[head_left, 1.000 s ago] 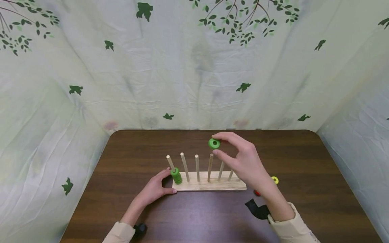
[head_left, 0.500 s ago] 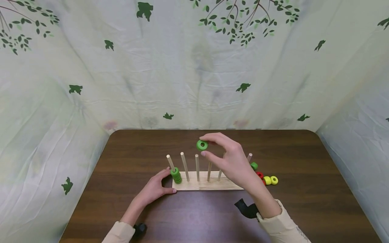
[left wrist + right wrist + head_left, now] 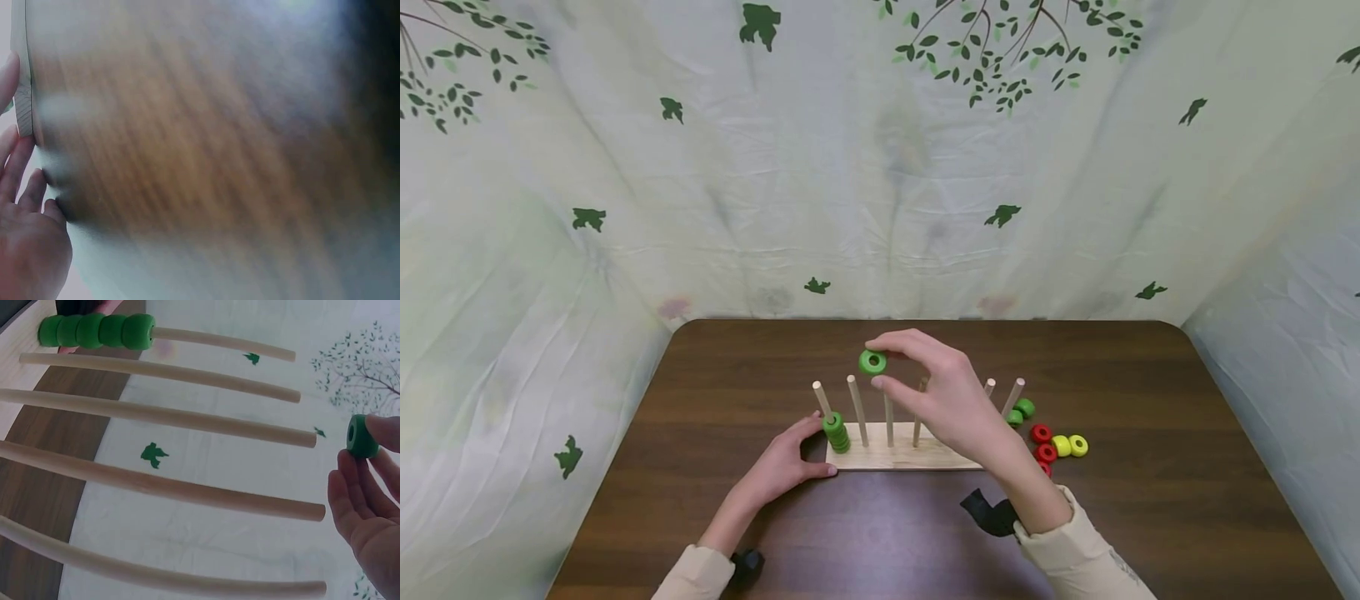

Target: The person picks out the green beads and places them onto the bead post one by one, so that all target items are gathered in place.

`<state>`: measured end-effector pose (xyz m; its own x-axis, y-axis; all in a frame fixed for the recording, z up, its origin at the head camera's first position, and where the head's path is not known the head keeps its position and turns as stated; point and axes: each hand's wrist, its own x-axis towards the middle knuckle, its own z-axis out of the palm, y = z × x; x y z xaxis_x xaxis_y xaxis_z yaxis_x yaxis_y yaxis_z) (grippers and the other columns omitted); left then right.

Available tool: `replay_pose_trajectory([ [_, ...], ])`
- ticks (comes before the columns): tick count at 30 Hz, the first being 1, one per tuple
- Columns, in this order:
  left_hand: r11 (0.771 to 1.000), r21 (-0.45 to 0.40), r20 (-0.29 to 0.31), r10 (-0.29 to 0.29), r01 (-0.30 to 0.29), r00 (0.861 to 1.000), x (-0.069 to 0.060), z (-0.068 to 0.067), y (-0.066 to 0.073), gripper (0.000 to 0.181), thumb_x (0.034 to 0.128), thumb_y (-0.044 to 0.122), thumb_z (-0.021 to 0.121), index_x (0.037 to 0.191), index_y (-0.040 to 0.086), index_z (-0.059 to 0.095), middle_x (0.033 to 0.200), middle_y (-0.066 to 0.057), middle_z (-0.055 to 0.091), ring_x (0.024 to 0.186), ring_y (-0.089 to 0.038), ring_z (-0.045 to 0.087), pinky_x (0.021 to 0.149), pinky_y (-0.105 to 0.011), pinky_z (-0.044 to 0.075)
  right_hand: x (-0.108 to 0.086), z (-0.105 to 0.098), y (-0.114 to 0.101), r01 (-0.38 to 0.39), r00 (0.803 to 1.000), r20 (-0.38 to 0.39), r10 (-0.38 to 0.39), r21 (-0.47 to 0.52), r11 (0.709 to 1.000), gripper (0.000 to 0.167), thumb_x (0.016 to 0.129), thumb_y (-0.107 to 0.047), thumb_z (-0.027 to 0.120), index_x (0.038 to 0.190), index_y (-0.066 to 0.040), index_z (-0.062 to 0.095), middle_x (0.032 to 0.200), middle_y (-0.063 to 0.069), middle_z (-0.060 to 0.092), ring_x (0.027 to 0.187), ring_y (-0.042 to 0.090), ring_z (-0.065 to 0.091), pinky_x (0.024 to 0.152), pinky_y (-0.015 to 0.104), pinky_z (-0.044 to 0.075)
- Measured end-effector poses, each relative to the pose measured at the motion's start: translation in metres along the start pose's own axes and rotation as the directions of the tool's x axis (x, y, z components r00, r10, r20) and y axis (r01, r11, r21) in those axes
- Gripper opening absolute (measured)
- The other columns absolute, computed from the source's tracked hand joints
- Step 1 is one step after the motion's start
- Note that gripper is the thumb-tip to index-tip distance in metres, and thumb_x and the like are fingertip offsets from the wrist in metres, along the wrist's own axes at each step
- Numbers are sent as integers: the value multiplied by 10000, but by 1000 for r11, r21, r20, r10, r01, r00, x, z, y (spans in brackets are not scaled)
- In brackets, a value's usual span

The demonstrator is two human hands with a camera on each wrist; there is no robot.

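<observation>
A wooden peg board (image 3: 887, 458) with a row of upright pegs stands on the table. Green rings (image 3: 836, 433) are stacked on its leftmost peg; the right wrist view shows several of these stacked rings (image 3: 100, 331) packed together. My left hand (image 3: 784, 462) holds the board's left end, thumb at the front corner and fingers behind; the left wrist view shows this hand (image 3: 31, 244) at the board's end. Between thumb and fingertips, my right hand (image 3: 951, 400) pinches one green ring (image 3: 872, 362). That ring is above the third peg from the left, off its tip.
Right of the board lie loose green rings (image 3: 1024, 407), red rings (image 3: 1041, 433) and yellow rings (image 3: 1078, 446). My right forearm covers part of the board and some pegs. Behind the brown table (image 3: 760, 350) hangs a pale cloth (image 3: 850, 167) with leaf prints.
My right hand has moved left with the green ring, from above the right-centre pegs to above the third peg. More loose rings at right have come into sight. The left hand stays put.
</observation>
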<state>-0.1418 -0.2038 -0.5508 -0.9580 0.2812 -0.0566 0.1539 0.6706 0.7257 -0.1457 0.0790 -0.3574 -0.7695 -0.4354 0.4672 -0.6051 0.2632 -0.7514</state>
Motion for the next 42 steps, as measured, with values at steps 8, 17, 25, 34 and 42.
replay_pose_trajectory([
  [8, 1000, -8, 0, 1, -1, 1000, 0, 0, -2, 726, 710, 303, 899, 1357, 163, 600, 1484, -136, 451, 1404, -319, 351, 1105, -522, 299, 9, 8, -3, 46, 998, 52, -47, 7, 999, 354, 900, -150, 737, 1244, -167, 653, 1219, -127, 613, 1112, 46, 575, 927, 286, 475],
  [17, 999, -26, 7, -18, 18, 1000, -2, -2, 0, 726, 725, 286, 890, 1375, 179, 586, 1492, -145, 438, 1409, -344, 332, 1099, -560, 286, 21, 19, -9, 85, 988, 130, -81, -26, 996, 380, 879, -79, 749, 1237, -157, 648, 1189, -114, 628, 1063, 5, 591, 898, 222, 478],
  [25, 999, -38, 16, -30, 31, 999, -1, -2, 1, 715, 728, 289, 889, 1370, 197, 590, 1499, -124, 433, 1418, -331, 320, 1100, -567, 279, 30, 28, -11, 43, 974, 228, -15, -120, 992, 353, 901, -123, 733, 1241, -157, 647, 1143, -119, 640, 980, 13, 604, 851, 241, 491],
  [34, 998, -59, 17, -14, 15, 1000, 1, -2, -1, 718, 730, 301, 887, 1376, 228, 584, 1505, -91, 431, 1416, -299, 329, 1100, -549, 292, 40, 36, -7, 18, 947, 321, 29, -141, 990, 306, 913, -140, 718, 1213, -151, 661, 1089, -106, 645, 925, -51, 603, 830, 234, 499],
  [42, 998, -61, 15, -2, 3, 1000, 2, -2, 0, 725, 729, 283, 889, 1383, 247, 578, 1505, -76, 431, 1411, -279, 338, 1101, -533, 298, 44, 42, -6, 55, 938, 345, 31, -236, 970, 261, 903, -135, 725, 1159, -157, 679, 1042, -132, 624, 927, -39, 588, 832, 189, 468],
])
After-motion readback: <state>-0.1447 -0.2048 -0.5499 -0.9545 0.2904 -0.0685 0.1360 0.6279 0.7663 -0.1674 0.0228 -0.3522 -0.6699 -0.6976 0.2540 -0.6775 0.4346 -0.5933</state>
